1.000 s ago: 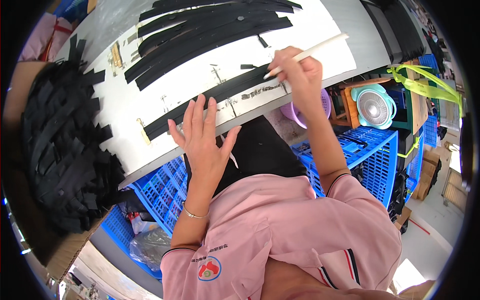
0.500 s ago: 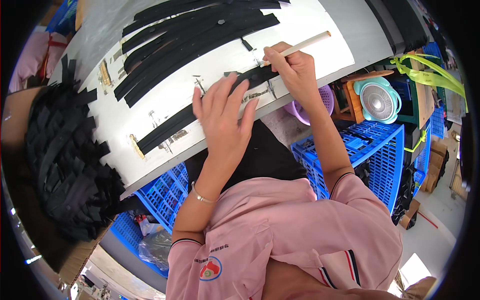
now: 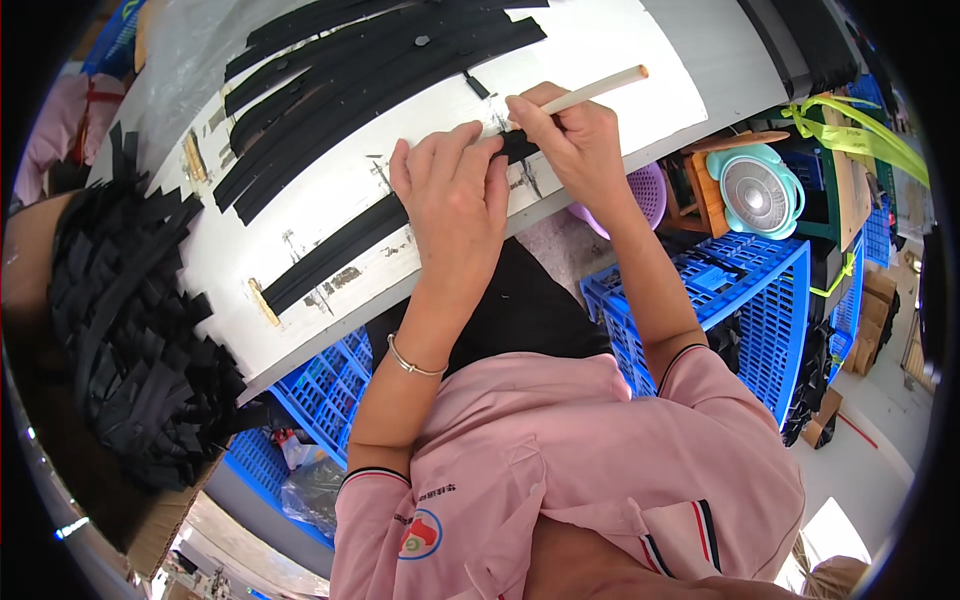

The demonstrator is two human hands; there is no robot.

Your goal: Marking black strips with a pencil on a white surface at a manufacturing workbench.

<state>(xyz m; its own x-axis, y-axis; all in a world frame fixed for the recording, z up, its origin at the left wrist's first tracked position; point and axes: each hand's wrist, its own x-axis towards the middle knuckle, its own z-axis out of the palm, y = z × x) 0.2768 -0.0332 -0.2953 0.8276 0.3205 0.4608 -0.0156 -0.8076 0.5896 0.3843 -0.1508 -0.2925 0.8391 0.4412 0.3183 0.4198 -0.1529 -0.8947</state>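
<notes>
A long black fabric strip lies across the white board on the table, close to its front edge. My left hand rests over the strip's middle, fingers stretched forward and pressing it down; the hand holds nothing. My right hand is closed round a slim white pencil, whose blunt end points up to the right. The pencil's lower end meets the strip's right part beside my left fingertips. Dark marks and a small black piece show on the board around the strip.
More black strips lie side by side farther back on the board. A cardboard box at left overflows with short black strips. Blue crates, a purple basket and a turquoise fan stand right of my legs.
My left hand has slid a little to the right, its fingers drawing closer together. My right hand and the pencil have shifted slightly left along the strip, so the hands are nearer each other.
</notes>
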